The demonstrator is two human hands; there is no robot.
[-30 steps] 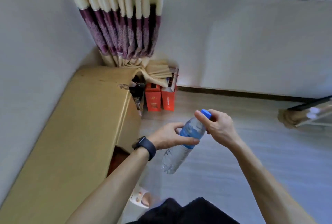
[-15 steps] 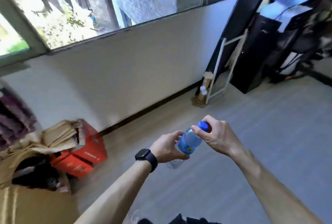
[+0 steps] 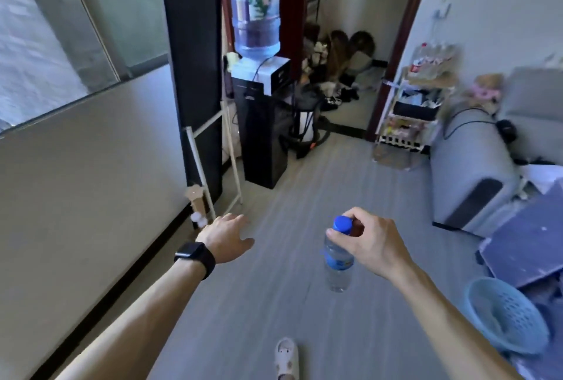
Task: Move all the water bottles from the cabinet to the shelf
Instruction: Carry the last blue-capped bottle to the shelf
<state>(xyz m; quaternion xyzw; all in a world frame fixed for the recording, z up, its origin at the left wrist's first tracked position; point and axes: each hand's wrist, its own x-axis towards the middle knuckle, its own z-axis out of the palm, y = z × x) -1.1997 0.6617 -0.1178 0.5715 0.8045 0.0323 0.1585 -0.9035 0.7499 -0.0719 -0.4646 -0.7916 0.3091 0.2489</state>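
slipper: a white slipper pokes in at the bottom edge, pointing up the room
floor: a lane of grey plank floor runs from the slipper all the way to the back, widest down the middle
left edge: pale wall with a dark baseboard along the floor and a window ledge above, so that side is one long straight line
right edge: messier. The blue basket is nearest, dark boards are piled behind it, then a grey sofa sticks into the lane
left hand: the left hand is out front over the floor near the wall, palm down, fingers loosely spread, nothing in it. Black watch on the wrist
right hand: the right hand is held out at about the same height, wrist bent, thumb and fingers pinched round the bottle's neck just under the blue cap
water bottle: the water bottle hangs upright from that pinch, in mid air over the floor, blue label, well apart from the left hand
middle left: a white frame leans by the wall, with a black water dispenser just beside it and a big jug on top
far right: the white shelf stands beside the dark door frame, next to the sofa. There are blurry bottles on its top tier, well apart from the one in hand
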